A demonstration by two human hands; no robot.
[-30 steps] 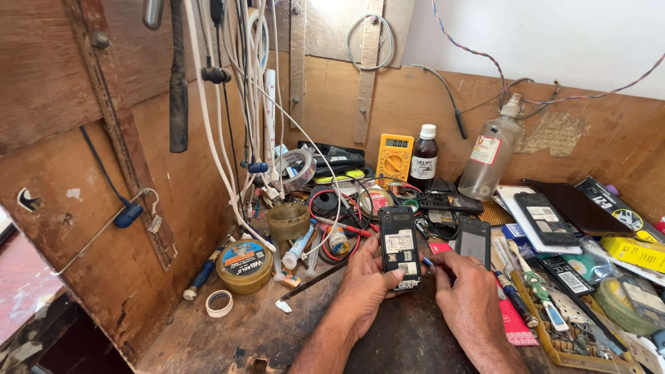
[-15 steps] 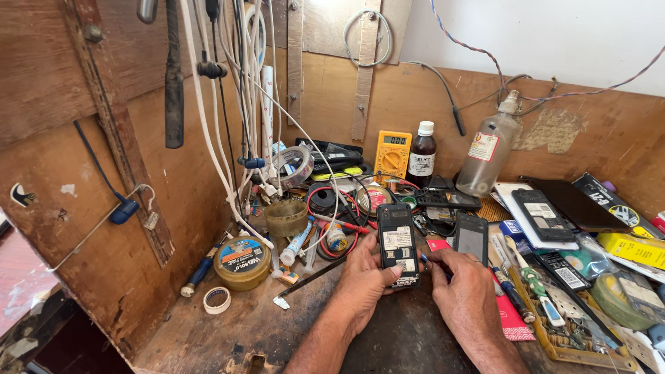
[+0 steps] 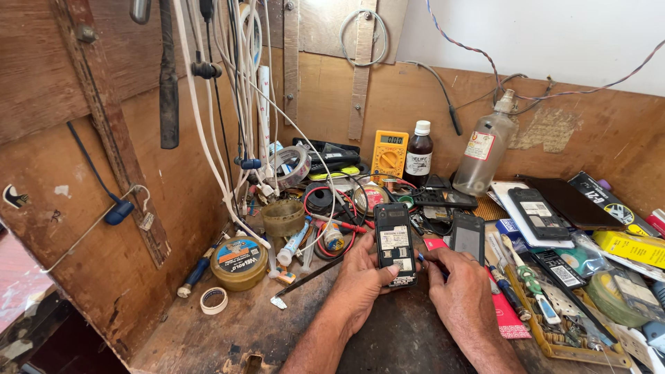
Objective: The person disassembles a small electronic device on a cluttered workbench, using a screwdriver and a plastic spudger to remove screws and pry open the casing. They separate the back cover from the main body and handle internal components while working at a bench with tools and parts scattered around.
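A small black phone with its back cover off stands tilted up from the wooden bench, its label stickers facing me. My left hand grips its lower left edge, thumb on the back. My right hand touches its lower right edge with the fingertips. A second dark phone lies just right of it, beyond my right hand.
Behind the phones are a yellow multimeter, a dark brown bottle and a clear plastic bottle. A round tin, tape roll and tweezers lie left. Phones, batteries, screwdrivers and a parts tray crowd the right. Cables hang down the left wall.
Both hands stay on the phone in nearly the same place. The view has shifted slightly; the phone's pose looks unchanged.
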